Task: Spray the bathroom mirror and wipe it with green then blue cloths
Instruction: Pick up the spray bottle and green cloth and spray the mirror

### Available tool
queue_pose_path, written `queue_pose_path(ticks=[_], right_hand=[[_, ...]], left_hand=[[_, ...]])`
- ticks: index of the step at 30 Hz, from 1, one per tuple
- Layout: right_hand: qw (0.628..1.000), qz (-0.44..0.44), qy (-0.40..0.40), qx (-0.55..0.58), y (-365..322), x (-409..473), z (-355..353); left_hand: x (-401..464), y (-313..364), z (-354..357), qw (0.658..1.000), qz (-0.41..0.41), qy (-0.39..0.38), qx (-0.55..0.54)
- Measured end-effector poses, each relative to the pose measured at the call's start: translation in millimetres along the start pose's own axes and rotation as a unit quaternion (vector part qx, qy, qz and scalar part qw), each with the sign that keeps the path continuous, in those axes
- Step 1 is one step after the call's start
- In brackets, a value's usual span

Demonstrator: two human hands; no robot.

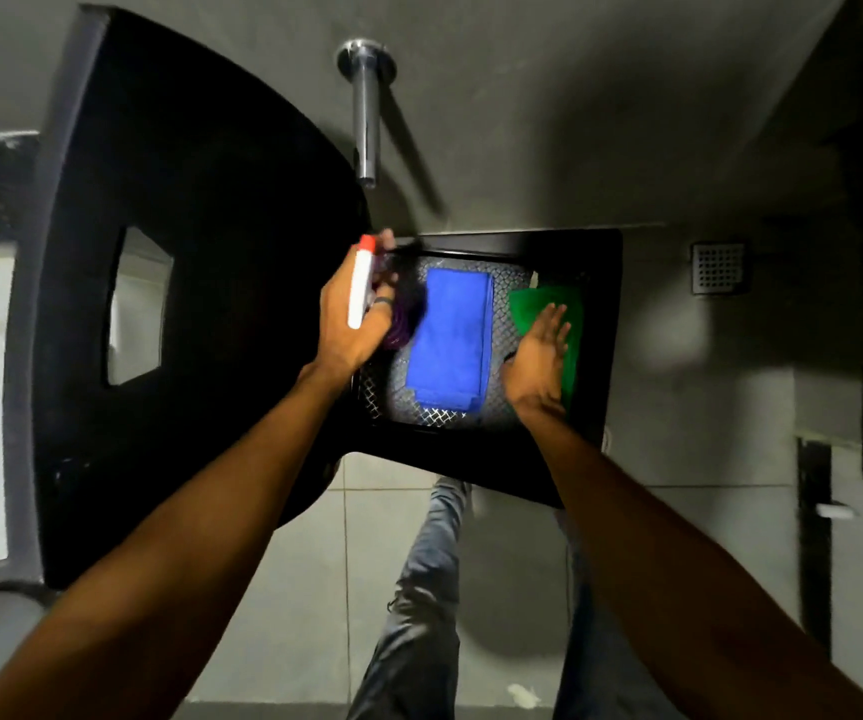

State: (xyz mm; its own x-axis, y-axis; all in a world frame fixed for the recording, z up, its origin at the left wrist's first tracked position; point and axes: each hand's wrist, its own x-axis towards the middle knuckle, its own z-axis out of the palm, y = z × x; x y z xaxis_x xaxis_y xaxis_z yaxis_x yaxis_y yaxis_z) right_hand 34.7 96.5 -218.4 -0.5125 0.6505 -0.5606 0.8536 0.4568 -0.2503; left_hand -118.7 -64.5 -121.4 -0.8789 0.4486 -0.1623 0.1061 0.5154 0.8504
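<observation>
A black tray [600,324] with a mesh bottom holds a folded blue cloth [450,335] in its middle and a green cloth [528,304] at its right side. My right hand [538,356] lies flat on the green cloth with the fingers spread. My left hand [354,319] is shut on a white spray bottle [360,283] with a red top, held over the tray's left edge. A dark purple object [403,324] sits just behind that hand. The mirror is not in view.
A large black curved panel [200,304] with a rectangular cut-out fills the left side. A chrome spout [367,122] sticks out of the grey wall above the tray. A square drain grille [720,267] is on the right. My legs stand on the tiled floor [315,589] below.
</observation>
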Motion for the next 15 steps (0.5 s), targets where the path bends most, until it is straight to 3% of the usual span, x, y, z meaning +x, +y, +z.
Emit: queue_pose_path(ticks=[2, 3, 4, 7, 9, 11, 13, 15], right_hand=[[0.986, 0.053, 0.01, 0.155, 8, 0, -32], [0.962, 0.086, 0.015, 0.26, 10, -1, -49], [0.919, 0.111, 0.003, 0.377, 11, -6, -72], [0.713, 0.141, -0.117, 0.676, 7, -37, -142], [0.611, 0.119, -0.158, 0.767, 0, -59, -190], [0.537, 0.051, -0.155, 0.827, -11, -80, -243], [0.519, -0.025, -0.152, 0.84, -31, -99, -296], [0.532, -0.101, -0.165, 0.824, -51, -120, -356]], left_hand=[[-1, 21, 2, 0.998, 0.016, -0.005, 0.053], [-2, 32, 1, 0.998, 0.022, -0.01, 0.065], [-1, 49, -1, 0.998, 0.029, -0.016, 0.056], [-3, 114, -18, 0.996, 0.026, -0.049, -0.068], [-4, 164, -30, 0.981, 0.019, -0.082, -0.173], [-6, 220, -43, 0.962, 0.02, -0.112, -0.25], [-6, 275, -56, 0.95, 0.042, -0.129, -0.282], [-6, 337, -75, 0.941, 0.094, -0.145, -0.291]])
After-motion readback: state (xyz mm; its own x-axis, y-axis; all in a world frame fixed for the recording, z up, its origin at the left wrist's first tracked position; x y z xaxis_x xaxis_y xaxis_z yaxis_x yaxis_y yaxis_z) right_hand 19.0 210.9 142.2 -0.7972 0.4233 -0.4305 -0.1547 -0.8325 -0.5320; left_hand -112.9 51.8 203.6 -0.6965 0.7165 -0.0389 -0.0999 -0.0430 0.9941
